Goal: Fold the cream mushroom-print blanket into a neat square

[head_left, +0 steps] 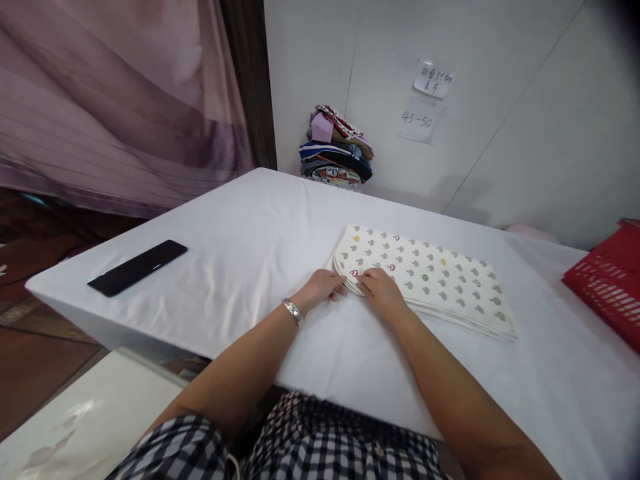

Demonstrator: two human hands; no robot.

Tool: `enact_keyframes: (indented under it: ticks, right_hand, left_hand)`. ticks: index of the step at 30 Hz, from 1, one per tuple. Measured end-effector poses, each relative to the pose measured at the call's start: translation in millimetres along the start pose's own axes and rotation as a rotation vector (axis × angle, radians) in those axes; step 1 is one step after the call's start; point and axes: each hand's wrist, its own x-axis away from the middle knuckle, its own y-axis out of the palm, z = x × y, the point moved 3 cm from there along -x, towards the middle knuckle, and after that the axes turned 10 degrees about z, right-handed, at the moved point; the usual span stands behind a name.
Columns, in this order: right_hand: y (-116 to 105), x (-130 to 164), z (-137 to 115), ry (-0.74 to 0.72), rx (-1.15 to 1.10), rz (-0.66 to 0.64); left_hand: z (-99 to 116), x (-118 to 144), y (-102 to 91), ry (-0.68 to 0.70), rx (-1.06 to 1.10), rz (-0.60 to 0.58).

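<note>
Folded patterned cloth (425,277) lies flat on white table (240,267), its near-left corner under both hands: left hand (323,288) fingers pinching the layered edge, right hand (383,292) pressing flat on top; looks light, soft, floppy, best gripped at corners.

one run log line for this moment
left hand: on folded cloth corner | right hand: on same corner | phone: left on table

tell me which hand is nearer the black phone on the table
Left. The left hand lies at the near left corner of the folded cloth, on the side facing the black phone. The right hand rests on the cloth, farther away.
</note>
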Motion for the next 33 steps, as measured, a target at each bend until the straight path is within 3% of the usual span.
enact_keyframes:
  ticks: [5,10,18,29,33]
  right_hand:
    - [4.4,-0.6,4.3,0.019,0.011,0.033]
    - [-3.8,2.3,4.9,0.118,-0.175,0.114]
    - [-5.6,3.8,0.3,0.052,-0.192,-0.055]
    - [3.6,5.0,0.8,0.038,-0.117,0.018]
    - [-1.7,4.7,-1.6,0.09,-0.131,0.149]
  left_hand:
    - [-1.1,0.1,4.6,0.034,-0.027,0.026]
    - [-0.4,0.3,5.9,0.038,-0.014,0.028]
    - [1.0,0.4,8.9,0.058,0.109,0.003]
    - [3.5,2.0,10.4,0.09,0.09,-0.005]
    - [3.6,2.7,10.4,0.086,0.118,-0.016]
